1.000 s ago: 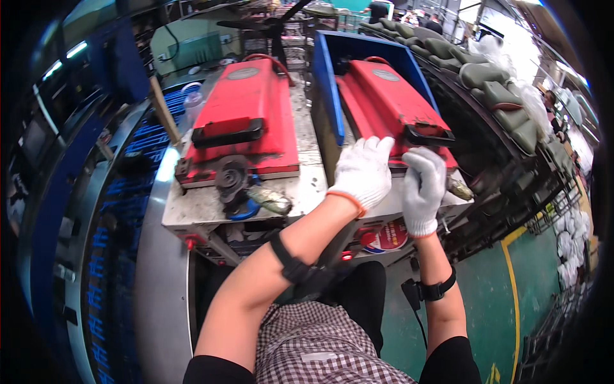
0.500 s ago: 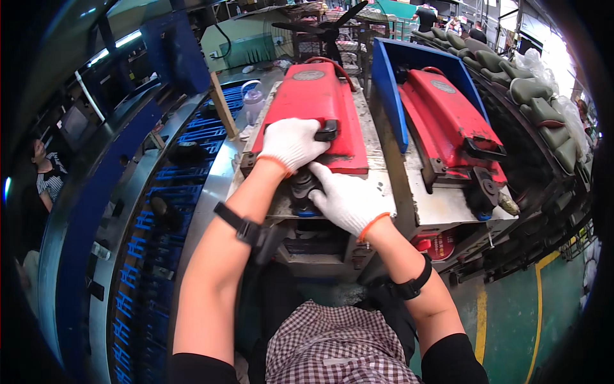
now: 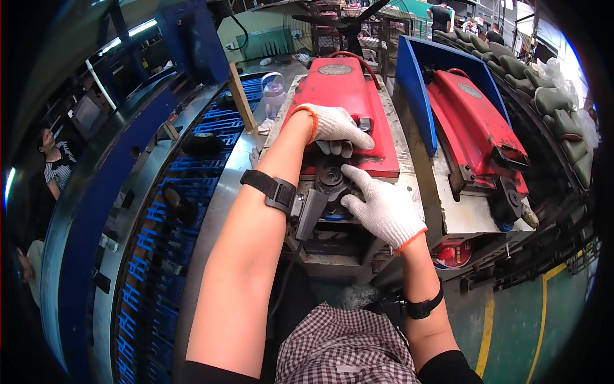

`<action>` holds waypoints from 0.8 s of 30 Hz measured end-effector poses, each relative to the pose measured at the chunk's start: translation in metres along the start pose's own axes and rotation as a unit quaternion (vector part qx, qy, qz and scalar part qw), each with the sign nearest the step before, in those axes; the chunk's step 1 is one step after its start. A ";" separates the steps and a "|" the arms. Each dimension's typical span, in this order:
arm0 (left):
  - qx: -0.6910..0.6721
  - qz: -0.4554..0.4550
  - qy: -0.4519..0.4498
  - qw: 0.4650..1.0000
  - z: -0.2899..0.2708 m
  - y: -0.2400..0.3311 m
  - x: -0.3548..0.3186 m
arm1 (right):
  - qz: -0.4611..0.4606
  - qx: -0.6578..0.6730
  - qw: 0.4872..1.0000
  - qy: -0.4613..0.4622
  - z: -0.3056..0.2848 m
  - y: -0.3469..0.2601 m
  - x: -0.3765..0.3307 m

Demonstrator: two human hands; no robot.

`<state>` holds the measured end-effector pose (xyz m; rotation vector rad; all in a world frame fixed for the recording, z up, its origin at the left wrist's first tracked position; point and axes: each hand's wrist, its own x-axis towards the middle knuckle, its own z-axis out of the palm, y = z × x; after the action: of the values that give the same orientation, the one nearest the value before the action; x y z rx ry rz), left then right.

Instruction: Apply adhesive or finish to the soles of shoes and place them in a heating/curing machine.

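Observation:
A red metal machine cover (image 3: pixel 329 83) stands in front of me, with a black handle (image 3: pixel 364 124) at its near end. My left hand (image 3: pixel 334 125), in a white knit glove with an orange cuff, is curled over this handle and hides most of it; its index finger stretches to the right. Below the cover's front edge sits a dark round fitting (image 3: pixel 332 177). Close to its right side is my right hand (image 3: pixel 387 210), gloved the same way, with thumb and index finger apart and nothing held. Whether a fingertip touches the fitting I cannot tell.
A second red machine (image 3: pixel 467 112) with a blue guard (image 3: pixel 416 96) stands to the right. At left runs a conveyor with blue bars (image 3: pixel 144 256). A clear jug (image 3: pixel 274 96) and a black fan (image 3: pixel 350 27) are beyond. Green padded pieces (image 3: pixel 553 102) line a rack.
My left hand has turned over the handle, with its index finger now extended. My right hand has drawn back from the fitting, uncovering its top. The whole view has shifted slightly.

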<state>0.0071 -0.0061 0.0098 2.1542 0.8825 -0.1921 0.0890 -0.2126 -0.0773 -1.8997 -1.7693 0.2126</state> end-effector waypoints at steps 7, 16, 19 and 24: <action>0.004 0.008 0.014 1.000 0.003 -0.001 -0.001 | 0.014 0.015 1.000 -0.009 -0.002 -0.002 0.000; 0.008 0.016 0.019 1.000 0.004 -0.001 0.000 | -0.003 0.029 0.999 0.012 0.001 0.001 -0.002; 0.003 0.007 0.026 1.000 0.004 -0.003 0.001 | -0.012 0.030 0.999 0.016 0.002 0.003 -0.002; 0.005 0.002 0.025 1.000 0.004 -0.001 0.000 | -0.005 0.038 0.999 0.021 0.001 0.002 -0.003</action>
<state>0.0068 -0.0089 0.0066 2.1781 0.9073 -0.1414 0.0897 -0.2149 -0.0798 -1.8287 -1.7170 0.2310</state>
